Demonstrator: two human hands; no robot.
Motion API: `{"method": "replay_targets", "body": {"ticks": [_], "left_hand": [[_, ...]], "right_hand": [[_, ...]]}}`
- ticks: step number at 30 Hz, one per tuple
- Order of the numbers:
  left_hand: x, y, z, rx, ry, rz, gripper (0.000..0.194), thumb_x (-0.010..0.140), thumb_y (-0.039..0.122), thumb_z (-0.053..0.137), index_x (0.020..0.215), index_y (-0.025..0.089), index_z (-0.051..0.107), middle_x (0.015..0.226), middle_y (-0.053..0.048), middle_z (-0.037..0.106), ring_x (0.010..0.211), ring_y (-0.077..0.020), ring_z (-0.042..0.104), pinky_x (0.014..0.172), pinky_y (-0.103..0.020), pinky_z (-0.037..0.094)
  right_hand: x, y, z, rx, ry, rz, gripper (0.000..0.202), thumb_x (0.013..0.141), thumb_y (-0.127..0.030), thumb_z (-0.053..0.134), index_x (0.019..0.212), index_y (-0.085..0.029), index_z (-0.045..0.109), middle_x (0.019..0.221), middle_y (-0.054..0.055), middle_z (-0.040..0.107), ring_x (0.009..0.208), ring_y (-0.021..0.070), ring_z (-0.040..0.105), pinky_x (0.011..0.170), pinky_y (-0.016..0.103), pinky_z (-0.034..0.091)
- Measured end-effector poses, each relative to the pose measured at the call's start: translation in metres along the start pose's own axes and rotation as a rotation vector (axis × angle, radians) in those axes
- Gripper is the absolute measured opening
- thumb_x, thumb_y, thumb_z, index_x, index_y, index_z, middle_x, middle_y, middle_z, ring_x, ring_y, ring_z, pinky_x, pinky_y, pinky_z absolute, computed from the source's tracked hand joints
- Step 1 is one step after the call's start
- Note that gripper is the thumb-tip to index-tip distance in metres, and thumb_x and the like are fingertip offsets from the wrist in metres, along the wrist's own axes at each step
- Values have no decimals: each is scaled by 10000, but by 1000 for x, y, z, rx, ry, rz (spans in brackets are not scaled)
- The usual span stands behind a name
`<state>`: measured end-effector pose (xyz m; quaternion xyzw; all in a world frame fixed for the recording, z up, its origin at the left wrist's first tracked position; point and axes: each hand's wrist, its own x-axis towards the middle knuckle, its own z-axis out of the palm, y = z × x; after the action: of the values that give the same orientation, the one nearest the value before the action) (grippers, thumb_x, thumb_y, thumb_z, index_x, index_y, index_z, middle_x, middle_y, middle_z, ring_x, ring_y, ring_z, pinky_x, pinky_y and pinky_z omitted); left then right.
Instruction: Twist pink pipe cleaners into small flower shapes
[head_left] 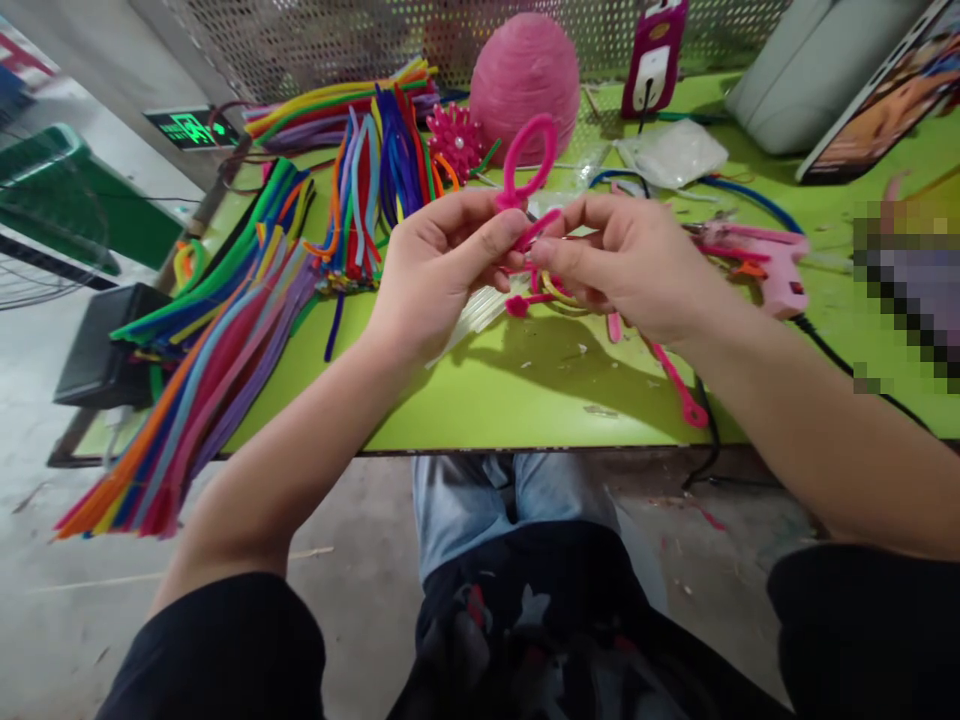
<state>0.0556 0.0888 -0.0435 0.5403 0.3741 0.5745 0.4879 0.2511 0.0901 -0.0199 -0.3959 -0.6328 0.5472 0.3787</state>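
Between my two hands is a pink pipe cleaner (541,228), bent into a large upright loop at the top. My left hand (450,262) pinches it with thumb and fingers just below the loop. From the right, my right hand (626,262) closes on its lower part, thumb against fingertips. Some of the fingertips overlap and hide part of the piece. Under the hands lie clear glue sticks (480,322) and more pink pieces. One long pink piece with a small looped end (694,410) reaches toward the table's front edge.
Bundles of coloured pipe cleaners (217,350) cover the left side, by a black box (109,345). Behind the hands stand a pink ball (525,85) and a pink flower (456,140). A pink glue gun (772,262), cables and a propped phone (874,105) are at right.
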Motion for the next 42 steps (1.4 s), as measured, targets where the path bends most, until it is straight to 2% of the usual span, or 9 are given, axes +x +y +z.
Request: {"method": "replay_targets", "body": {"ticks": [3,7,14,18,23,29,34,38,42], "left_hand": [[-1,2,4,-62,39,-23,95,919,154,853,931,205,774,830,12,752,718,-120,761,593,-211,607],[-2,5,6,-102,18,-17,84,908,138,859,925,192,797,793,16,741,706,-110,770,579,-178,604],[-4,8,5,-95,-9,-23,89,894,157,889,890,202,813,779,21,747,666,-81,737,558,-149,588],[-5,10,5,-124,-28,-17,76,906,148,875,874,195,825,748,14,734,611,-69,702,508,-146,551],[-2,18,1,-164,4,-2,170,950,57,774,847,187,810,715,11,714,579,-67,687,441,-146,495],[-1,24,1,-121,39,-37,177,951,52,765,851,193,801,706,23,689,585,-68,693,430,-133,473],[-2,24,2,-74,3,-80,201,986,66,730,843,186,803,706,20,688,536,-45,639,451,-128,488],[-2,21,0,-72,-86,-92,196,1009,141,740,836,184,820,659,16,677,500,-52,615,421,-144,460],[-3,16,-3,-12,-130,-72,111,988,242,803,893,201,844,650,19,689,484,-57,593,434,-164,465]], "right_hand": [[1,3,7,111,-59,-16,374,882,-419,935,902,-205,629,562,-91,519,446,61,333,419,248,166],[-2,2,10,167,10,-140,344,910,-299,895,787,-213,586,497,-101,474,418,56,305,417,251,160],[3,4,4,166,-104,-15,114,1017,-194,741,930,-178,670,585,-79,506,449,61,340,420,250,182],[1,3,3,121,-218,-13,192,1044,-187,672,855,-180,640,539,-90,444,441,58,277,428,256,161],[-6,-2,-1,-50,-245,-43,257,982,-110,667,765,-204,567,572,-80,482,459,52,323,435,250,205],[-8,-2,-7,-253,-174,-126,197,913,-107,718,783,-203,605,612,-53,555,529,76,438,479,246,278],[-6,-1,-12,-262,-14,-313,114,980,-198,734,911,-213,644,711,-46,593,583,90,488,525,251,349],[-7,-1,-15,-205,118,-439,76,1050,-299,729,1028,-244,683,853,-29,688,597,87,572,537,246,443],[-15,-6,-12,-315,163,-510,72,1068,-256,704,998,-242,701,887,-26,685,603,87,630,524,243,475]]}}
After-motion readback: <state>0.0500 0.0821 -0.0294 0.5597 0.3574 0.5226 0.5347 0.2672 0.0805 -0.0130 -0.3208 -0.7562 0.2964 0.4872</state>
